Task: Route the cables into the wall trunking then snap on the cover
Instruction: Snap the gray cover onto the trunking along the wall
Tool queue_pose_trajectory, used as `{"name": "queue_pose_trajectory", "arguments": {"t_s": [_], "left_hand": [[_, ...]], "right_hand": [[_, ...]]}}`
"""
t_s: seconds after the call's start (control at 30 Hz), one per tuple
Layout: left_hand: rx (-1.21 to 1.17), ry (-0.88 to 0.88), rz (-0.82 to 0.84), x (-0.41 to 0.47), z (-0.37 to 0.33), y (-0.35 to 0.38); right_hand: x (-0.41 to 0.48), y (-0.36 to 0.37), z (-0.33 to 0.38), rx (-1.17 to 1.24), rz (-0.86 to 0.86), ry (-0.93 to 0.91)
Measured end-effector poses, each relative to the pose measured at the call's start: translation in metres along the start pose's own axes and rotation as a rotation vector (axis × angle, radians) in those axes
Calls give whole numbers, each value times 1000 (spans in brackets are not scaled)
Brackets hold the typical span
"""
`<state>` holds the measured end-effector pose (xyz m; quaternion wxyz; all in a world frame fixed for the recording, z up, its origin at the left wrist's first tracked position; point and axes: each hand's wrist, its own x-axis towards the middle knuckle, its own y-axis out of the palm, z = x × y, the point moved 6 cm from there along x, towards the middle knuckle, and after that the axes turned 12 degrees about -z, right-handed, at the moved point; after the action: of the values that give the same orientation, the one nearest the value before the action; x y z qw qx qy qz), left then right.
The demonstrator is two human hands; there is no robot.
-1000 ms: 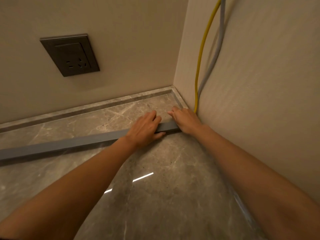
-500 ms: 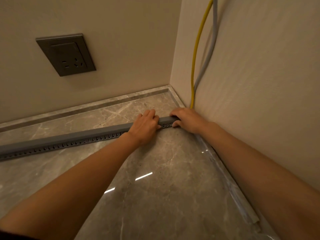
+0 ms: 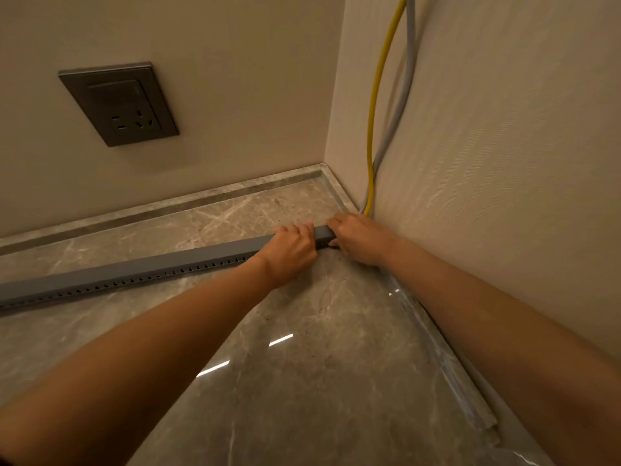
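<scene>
My left hand grips the grey trunking near its right end, mid-frame; my right hand closes on the end itself. The trunking lies across the marble floor. Yellow cable and grey cable hang in the corner.

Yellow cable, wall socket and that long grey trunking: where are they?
yellow cable (image 3: 379, 82), head view, middle of its run down the corner.
wall socket (image 3: 118, 103), head view, centre of its dark plate.
grey trunking (image 3: 141, 269), head view, top face, left of the hands.
</scene>
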<state>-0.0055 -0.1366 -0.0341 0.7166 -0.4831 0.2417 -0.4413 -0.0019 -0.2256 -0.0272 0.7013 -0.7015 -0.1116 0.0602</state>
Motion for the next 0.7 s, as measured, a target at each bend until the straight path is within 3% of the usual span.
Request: {"name": "queue_pose_trajectory", "arguments": {"t_s": [0.27,0.47,0.7], "left_hand": [[181,40,-2,1,-10,2],[104,34,71,-1,-8,-1],[14,-71,55,2,-1,9]], "right_hand": [[5,0,-5,-11,94,-20],[-2,8,-3,-5,-43,-8],[-9,23,0,-160,-152,-28]]}}
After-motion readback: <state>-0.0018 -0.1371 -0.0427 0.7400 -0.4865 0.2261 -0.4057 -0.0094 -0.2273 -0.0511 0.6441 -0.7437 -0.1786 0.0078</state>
